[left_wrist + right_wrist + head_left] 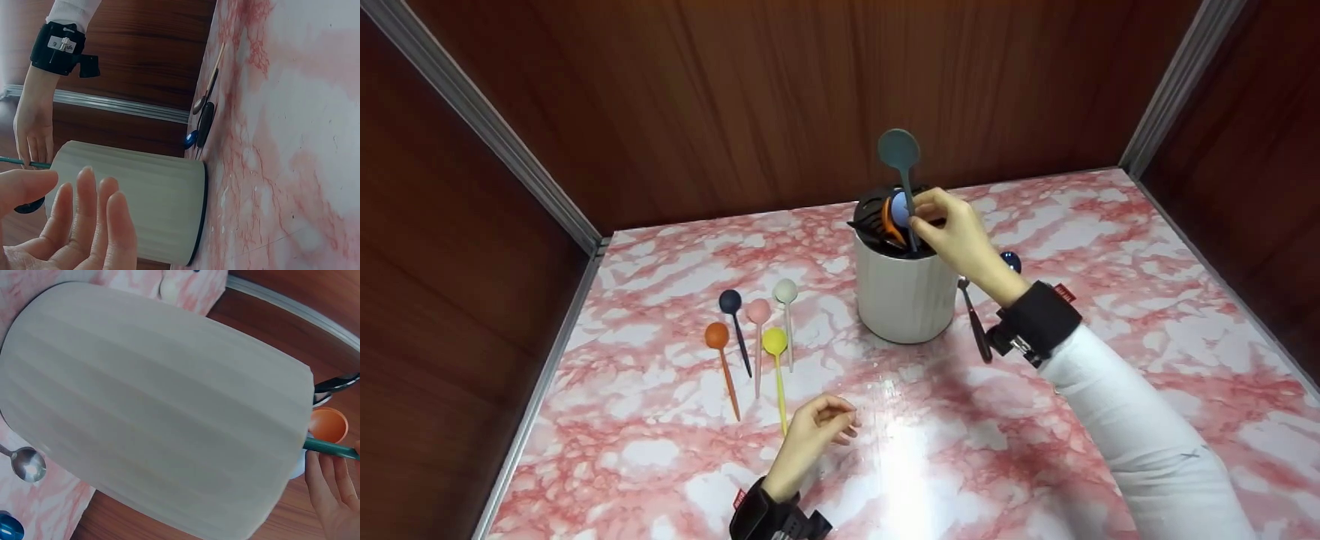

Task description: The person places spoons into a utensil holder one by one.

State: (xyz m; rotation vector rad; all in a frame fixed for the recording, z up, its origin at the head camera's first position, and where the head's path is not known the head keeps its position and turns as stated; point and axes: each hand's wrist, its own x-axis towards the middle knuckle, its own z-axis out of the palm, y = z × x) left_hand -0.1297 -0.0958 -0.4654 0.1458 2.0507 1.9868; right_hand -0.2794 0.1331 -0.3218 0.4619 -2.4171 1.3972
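Observation:
A white ribbed utensil holder (904, 289) (140, 208) (157, 410) stands on the pink marble table (1072, 225). My right hand (956, 236) pinches the handle of a teal spoon (900, 154) (329, 448) held upright over the holder's mouth, among dark utensils, an orange one (327, 424) and a light blue one (899, 208). My left hand (817, 427) (62, 219) hovers just above the table in front, fingers loosely curled, holding nothing. Several coloured spoons lie left of the holder: orange (720, 352), dark blue (733, 315), pink (757, 330), yellow (776, 360), cream (786, 307).
A metal spoon (975, 319) (25, 463) and a blue spoon (1011, 261) (191, 139) lie on the table right of the holder. Dark wooden walls with metal corner strips (487, 127) close in the back and sides.

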